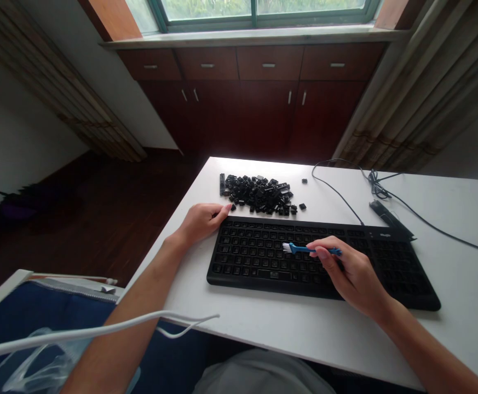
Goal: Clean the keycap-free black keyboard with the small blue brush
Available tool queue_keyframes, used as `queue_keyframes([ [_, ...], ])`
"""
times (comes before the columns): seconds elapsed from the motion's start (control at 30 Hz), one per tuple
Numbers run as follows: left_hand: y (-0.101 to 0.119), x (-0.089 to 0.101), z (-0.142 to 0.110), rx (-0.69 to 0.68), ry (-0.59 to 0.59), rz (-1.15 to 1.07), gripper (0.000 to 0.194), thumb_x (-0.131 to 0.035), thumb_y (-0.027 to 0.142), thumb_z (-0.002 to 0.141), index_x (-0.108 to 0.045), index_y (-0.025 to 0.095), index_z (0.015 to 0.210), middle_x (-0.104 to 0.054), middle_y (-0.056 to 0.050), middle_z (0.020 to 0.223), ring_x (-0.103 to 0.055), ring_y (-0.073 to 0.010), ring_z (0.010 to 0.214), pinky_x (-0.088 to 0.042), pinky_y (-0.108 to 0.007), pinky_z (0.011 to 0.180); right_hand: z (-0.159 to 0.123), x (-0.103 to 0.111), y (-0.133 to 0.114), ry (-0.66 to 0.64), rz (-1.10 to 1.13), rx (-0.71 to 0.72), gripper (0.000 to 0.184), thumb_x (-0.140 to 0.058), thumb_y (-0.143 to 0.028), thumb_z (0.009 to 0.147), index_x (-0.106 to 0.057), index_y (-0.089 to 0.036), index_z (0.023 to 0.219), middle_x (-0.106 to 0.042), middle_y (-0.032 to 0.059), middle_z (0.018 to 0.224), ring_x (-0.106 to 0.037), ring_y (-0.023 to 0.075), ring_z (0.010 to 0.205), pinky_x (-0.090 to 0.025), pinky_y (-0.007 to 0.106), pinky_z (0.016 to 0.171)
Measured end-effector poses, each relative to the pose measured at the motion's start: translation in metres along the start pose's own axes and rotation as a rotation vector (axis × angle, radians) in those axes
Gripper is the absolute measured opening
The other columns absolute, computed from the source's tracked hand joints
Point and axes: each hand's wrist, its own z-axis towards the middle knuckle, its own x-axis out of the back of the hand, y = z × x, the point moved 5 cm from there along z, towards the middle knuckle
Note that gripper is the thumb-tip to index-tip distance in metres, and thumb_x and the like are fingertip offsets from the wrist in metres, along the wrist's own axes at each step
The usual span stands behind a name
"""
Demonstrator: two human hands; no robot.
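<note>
A black keyboard [263, 279] with its keycaps off lies flat on the white table [193, 306]. My right hand [351, 273] is closed in a pinch on a small blue cleaning brush [302, 249]. The brush's white bristles point left, over the bared key rows near the keyboard's middle. At the far left corner of the keyboard, my left hand [203, 221] is closed with its fingers curled, gripping that corner; the fingertips are partly hidden. Just beyond the keyboard lies a heap of loose black keycaps [259, 191], with a few stray ones around it.
A black cable [341, 198] runs from the keyboard to a bundled coil [376, 186] at the back right. Beside the coil rests a long black plastic piece [386, 213]. A white cord [99, 331] crosses the lower left, above dark blue fabric [74, 306].
</note>
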Motion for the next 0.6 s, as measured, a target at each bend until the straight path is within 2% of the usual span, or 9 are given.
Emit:
queue_keyframes([
  [0.13, 0.001, 0.001, 0.000, -0.014, 0.013, -0.002, 0.050, -0.044, 0.045, 0.094, -0.040, 0.016, 0.053, -0.035, 0.003, 0.051, -0.031, -0.0083, 0.051, -0.023, -0.026, 0.053, 0.004, 0.002, -0.004, 0.007, -0.033, 0.009, 0.019, -0.050, -0.020, 0.094, -0.061, -0.022, 0.109, -0.065, 0.0061, 0.100, -0.062, 0.0153, 0.082, -0.049, 0.028, 0.073],
  [0.23, 0.002, 0.002, -0.001, -0.035, 0.021, -0.008, 0.051, -0.043, 0.045, 0.094, -0.040, 0.016, 0.052, -0.034, 0.003, 0.051, -0.031, -0.0083, 0.050, -0.023, -0.026, 0.053, 0.013, 0.008, -0.014, -0.028, -0.111, 0.030, 0.019, -0.050, -0.024, 0.094, -0.064, -0.021, 0.107, -0.066, 0.0071, 0.103, -0.058, 0.0128, 0.070, -0.046, 0.026, 0.061],
  [0.27, 0.002, 0.002, 0.000, -0.036, 0.024, -0.009, 0.051, -0.043, 0.045, 0.094, -0.039, 0.016, 0.052, -0.034, 0.003, 0.051, -0.030, -0.0083, 0.050, -0.022, -0.026, 0.052, 0.018, 0.009, -0.018, -0.069, -0.147, 0.024, 0.020, -0.050, -0.026, 0.094, -0.064, -0.022, 0.107, -0.066, 0.0072, 0.105, -0.056, 0.0117, 0.065, -0.044, 0.026, 0.058],
  [0.4, 0.002, 0.002, -0.001, -0.016, 0.023, -0.006, 0.051, -0.043, 0.045, 0.094, -0.037, 0.016, 0.052, -0.033, 0.003, 0.051, -0.028, -0.0083, 0.051, -0.022, -0.026, 0.053, 0.047, 0.012, -0.043, -0.293, -0.284, 0.055, 0.026, -0.047, -0.033, 0.096, -0.068, -0.022, 0.105, -0.068, 0.0056, 0.098, -0.059, 0.0139, 0.074, -0.045, 0.027, 0.066],
  [0.53, 0.002, 0.002, -0.002, -0.007, 0.010, -0.004, 0.050, -0.043, 0.046, 0.094, -0.037, 0.016, 0.054, -0.033, 0.003, 0.052, -0.029, -0.0082, 0.051, -0.021, -0.026, 0.053, 0.080, 0.014, -0.065, -0.502, -0.368, 0.060, 0.033, -0.045, -0.041, 0.095, -0.072, -0.022, 0.093, -0.067, 0.0026, 0.078, -0.053, 0.0118, 0.060, -0.039, 0.027, 0.055],
  [0.6, 0.002, 0.002, -0.002, -0.008, 0.007, -0.007, 0.050, -0.043, 0.046, 0.094, -0.036, 0.016, 0.055, -0.033, 0.003, 0.052, -0.029, -0.0081, 0.051, -0.021, -0.026, 0.053, 0.095, 0.019, -0.070, -0.523, -0.363, 0.016, 0.036, -0.046, -0.046, 0.094, -0.072, -0.022, 0.090, -0.065, 0.0012, 0.071, -0.050, 0.0106, 0.055, -0.036, 0.026, 0.050],
])
